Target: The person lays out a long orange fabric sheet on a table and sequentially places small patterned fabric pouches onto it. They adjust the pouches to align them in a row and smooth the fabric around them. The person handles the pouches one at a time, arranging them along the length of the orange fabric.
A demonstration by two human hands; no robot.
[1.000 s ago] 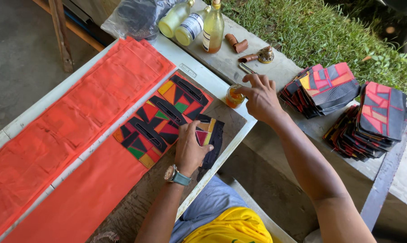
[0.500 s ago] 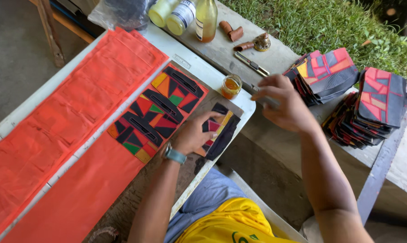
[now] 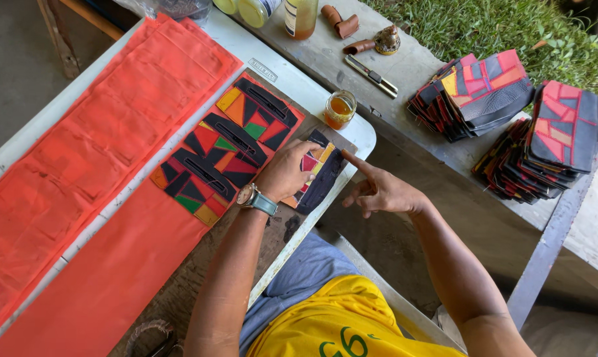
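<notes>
My left hand, a watch on its wrist, presses flat on a small patchwork piece of black, red and yellow at the table's near edge. My right hand hovers just right of that piece, index finger stretched out with its tip at the piece's right edge, holding nothing. Left of the piece lie three similar colourful patchwork panels with black zip strips, side by side on a brown board.
Long orange-red cloth strips cover the white table. A small jar of amber liquid stands near the corner. On the concrete ledge beyond are a utility knife, bottles and two stacks of patchwork pieces.
My right hand has drawn back from the jar and come down to the small patchwork piece, index finger now pointing at its edge. My left hand stays pressed on the piece.
</notes>
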